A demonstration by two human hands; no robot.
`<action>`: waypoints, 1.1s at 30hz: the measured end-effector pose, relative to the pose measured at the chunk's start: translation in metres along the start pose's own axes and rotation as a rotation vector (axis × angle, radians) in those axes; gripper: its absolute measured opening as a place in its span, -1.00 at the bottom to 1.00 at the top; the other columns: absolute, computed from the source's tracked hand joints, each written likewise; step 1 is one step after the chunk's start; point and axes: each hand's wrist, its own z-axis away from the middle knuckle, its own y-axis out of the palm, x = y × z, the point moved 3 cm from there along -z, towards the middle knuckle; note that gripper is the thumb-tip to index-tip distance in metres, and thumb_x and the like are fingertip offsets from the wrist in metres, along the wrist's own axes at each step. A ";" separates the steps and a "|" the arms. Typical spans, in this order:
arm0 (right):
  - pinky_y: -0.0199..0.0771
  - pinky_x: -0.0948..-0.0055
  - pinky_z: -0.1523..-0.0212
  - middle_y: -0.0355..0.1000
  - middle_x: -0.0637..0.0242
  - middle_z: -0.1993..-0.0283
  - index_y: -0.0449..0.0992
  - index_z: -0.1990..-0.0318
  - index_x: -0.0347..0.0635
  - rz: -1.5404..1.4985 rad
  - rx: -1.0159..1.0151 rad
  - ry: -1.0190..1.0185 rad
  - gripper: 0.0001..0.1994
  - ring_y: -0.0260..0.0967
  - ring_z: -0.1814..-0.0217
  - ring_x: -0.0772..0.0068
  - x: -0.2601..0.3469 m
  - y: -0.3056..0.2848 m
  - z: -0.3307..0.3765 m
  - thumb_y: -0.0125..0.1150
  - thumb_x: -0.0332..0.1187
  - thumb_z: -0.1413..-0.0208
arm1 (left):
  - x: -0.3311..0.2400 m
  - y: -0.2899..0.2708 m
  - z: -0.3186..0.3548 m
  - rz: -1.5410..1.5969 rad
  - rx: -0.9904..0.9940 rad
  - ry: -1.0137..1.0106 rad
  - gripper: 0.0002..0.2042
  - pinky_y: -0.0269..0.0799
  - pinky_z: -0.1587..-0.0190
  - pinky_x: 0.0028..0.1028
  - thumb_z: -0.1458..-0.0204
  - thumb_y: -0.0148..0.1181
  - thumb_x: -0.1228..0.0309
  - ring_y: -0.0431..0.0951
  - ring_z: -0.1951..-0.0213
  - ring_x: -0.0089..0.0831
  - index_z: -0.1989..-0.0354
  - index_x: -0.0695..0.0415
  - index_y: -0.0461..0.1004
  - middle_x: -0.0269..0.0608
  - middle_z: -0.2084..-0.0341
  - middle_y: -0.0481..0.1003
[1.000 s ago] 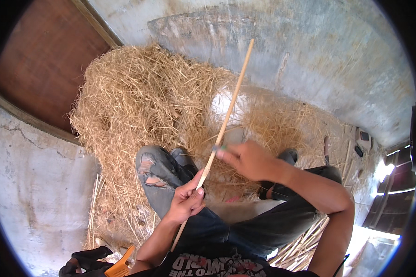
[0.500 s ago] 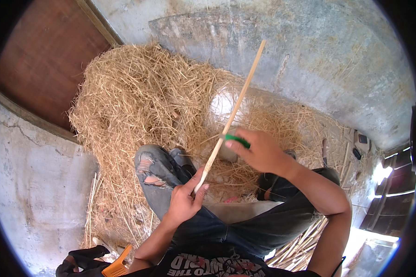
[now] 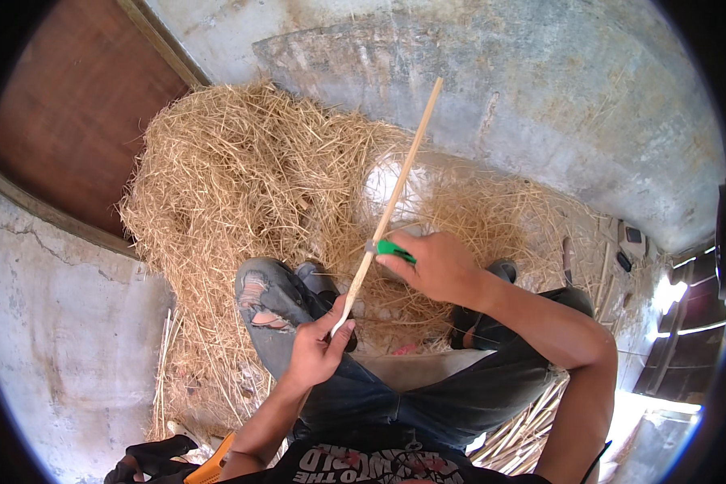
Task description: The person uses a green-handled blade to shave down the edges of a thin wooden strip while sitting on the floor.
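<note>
A long, pale wooden stick (image 3: 404, 176) slants up and away from me, its far end raised toward the wall. My left hand (image 3: 317, 349) is closed round its near end, which looks whiter than the rest. Partway along the stick, my right hand (image 3: 436, 264) grips a green-handled blade tool (image 3: 395, 252). The tool's short grey head touches the stick just above a rough, lighter stretch. Its exact blade shape is too small to make out.
Heaped straw or shavings (image 3: 234, 169) fill the left floor against the wall (image 3: 540, 97). Several loose sticks (image 3: 524, 427) lie beside my right leg. A dark-handled knife-like tool (image 3: 567, 260) and a phone-like object (image 3: 633, 235) lie at right. An orange plastic object (image 3: 211, 466) sits lower left.
The stick's far end has swung left, making it steeper. My right hand and the green-handled tool have shifted slightly left with it; my left hand has moved only a little.
</note>
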 end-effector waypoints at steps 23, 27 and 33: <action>0.34 0.15 0.56 0.40 0.11 0.61 0.54 0.09 -0.10 -0.092 -0.087 0.127 -0.65 0.39 0.63 0.07 -0.024 -0.037 -0.016 0.15 0.01 -0.33 | 0.014 -0.017 0.027 0.023 0.079 -0.208 -0.55 0.39 0.44 -0.61 -0.26 0.17 0.57 0.40 0.52 -0.69 -0.34 0.20 0.38 -0.43 0.47 0.51; 0.39 0.03 0.56 0.40 0.03 0.63 0.50 0.12 -0.10 -0.060 0.032 0.001 -0.66 0.44 0.57 -0.11 0.013 -0.007 0.003 0.14 0.00 -0.31 | 0.009 -0.005 0.014 0.037 0.059 -0.171 -0.55 0.40 0.45 -0.58 -0.26 0.18 0.56 0.41 0.54 -0.70 -0.33 0.19 0.39 -0.41 0.53 0.50; 0.37 0.02 0.58 0.44 0.05 0.60 0.51 0.02 -0.02 0.012 0.147 -0.033 -0.65 0.45 0.58 -0.12 0.025 0.019 0.014 0.13 0.04 -0.31 | 0.011 0.006 0.006 0.028 -0.024 -0.116 -0.56 0.42 0.47 -0.54 -0.24 0.19 0.55 0.42 0.57 -0.72 -0.31 0.18 0.42 -0.41 0.64 0.46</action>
